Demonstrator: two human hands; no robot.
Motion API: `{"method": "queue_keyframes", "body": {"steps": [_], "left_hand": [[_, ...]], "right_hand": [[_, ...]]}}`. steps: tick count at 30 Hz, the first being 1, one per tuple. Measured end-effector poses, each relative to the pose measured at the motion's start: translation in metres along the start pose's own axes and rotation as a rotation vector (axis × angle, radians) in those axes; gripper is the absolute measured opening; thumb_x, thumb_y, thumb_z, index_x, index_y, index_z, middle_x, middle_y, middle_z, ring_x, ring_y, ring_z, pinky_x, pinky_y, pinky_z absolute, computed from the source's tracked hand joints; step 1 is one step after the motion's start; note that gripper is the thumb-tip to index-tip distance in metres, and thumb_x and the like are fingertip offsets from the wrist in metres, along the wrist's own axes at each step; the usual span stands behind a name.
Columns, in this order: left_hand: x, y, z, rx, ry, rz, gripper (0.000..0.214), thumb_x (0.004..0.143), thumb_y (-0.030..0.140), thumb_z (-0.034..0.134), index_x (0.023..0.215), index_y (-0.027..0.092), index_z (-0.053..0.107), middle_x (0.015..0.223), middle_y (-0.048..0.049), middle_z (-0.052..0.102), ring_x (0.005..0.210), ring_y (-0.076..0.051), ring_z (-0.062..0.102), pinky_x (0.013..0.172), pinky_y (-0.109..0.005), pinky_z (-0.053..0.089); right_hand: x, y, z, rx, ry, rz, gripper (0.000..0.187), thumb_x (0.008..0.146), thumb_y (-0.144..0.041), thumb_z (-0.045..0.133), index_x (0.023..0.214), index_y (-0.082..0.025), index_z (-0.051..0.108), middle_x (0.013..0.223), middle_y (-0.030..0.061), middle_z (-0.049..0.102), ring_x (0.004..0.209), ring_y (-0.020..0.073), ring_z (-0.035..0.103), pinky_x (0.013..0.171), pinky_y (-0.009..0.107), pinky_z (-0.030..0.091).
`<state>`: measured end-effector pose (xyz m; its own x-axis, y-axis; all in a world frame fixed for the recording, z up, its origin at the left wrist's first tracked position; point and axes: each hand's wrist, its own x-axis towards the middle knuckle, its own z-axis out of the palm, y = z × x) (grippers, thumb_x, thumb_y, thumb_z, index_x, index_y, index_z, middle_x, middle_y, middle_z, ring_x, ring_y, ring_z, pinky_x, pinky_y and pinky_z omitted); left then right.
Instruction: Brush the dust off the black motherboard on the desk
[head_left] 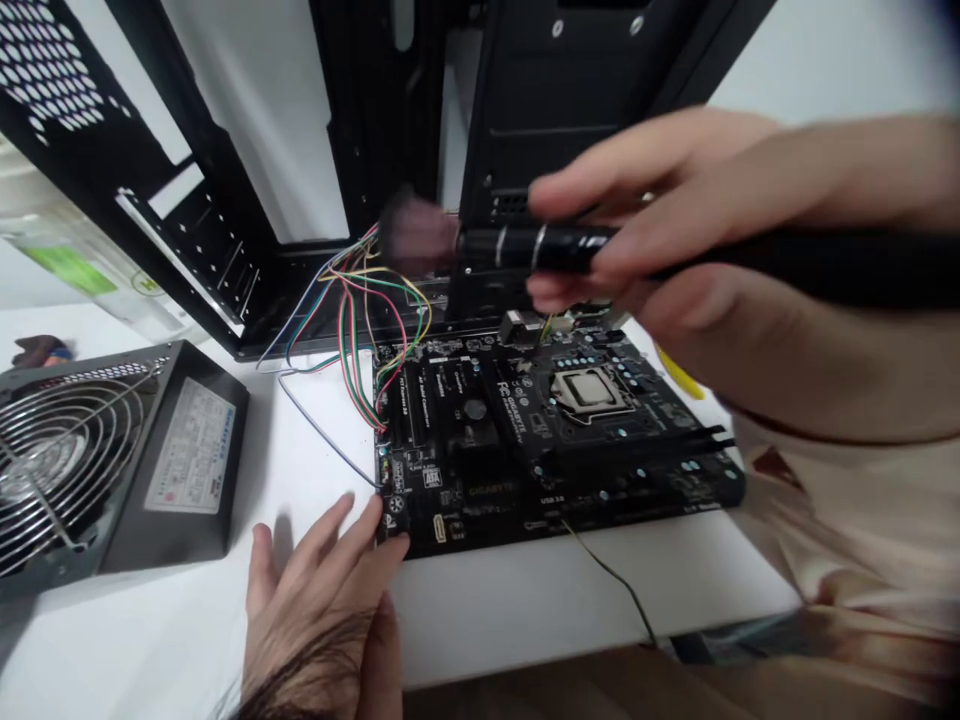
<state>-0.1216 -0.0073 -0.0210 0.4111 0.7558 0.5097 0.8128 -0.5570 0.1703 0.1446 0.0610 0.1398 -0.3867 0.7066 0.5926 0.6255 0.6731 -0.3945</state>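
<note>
A black motherboard lies flat on the white table, its square processor showing in the socket on the right part. My left hand rests with fingers spread, fingertips touching the board's near left corner. Above the board, my right hand grips the black handle of a brush. The soft, pinkish-brown bristles point left and are blurred; they do not touch the board. Several coloured wires run from the board's left edge up toward the case behind it.
An open black computer case stands behind the board. To the left sits a power supply with a round fan grille, and behind it a clear plastic container. A thin wire hangs over the near table edge. Something yellow lies at right.
</note>
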Motion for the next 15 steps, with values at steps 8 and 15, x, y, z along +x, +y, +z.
{"method": "queue_keyframes", "body": {"steps": [8, 15], "left_hand": [[-0.001, -0.009, 0.000, 0.032, -0.059, 0.036, 0.038, 0.088, 0.014, 0.037, 0.107, 0.034, 0.062, 0.120, 0.0049, 0.067, 0.118, -0.019, 0.052, 0.121, -0.045, 0.001], [0.000, -0.011, -0.006, 0.063, -0.139, 0.061, 0.042, 0.081, 0.012, 0.040, 0.106, 0.036, 0.064, 0.120, 0.0046, 0.067, 0.115, -0.021, 0.058, 0.121, -0.047, 0.001]], "right_hand": [[0.004, 0.012, -0.004, 0.123, 0.076, 0.088, 0.013, 0.086, -0.033, 0.062, 0.079, -0.023, 0.057, 0.078, 0.0016, 0.062, 0.071, 0.0137, 0.061, 0.055, 0.028, 0.046], [0.007, 0.024, 0.014, 0.223, -0.287, 0.185, 0.009, 0.080, -0.023, 0.067, 0.077, -0.019, 0.060, 0.069, -0.0040, 0.064, 0.057, 0.0072, 0.058, 0.045, 0.019, 0.042]]}}
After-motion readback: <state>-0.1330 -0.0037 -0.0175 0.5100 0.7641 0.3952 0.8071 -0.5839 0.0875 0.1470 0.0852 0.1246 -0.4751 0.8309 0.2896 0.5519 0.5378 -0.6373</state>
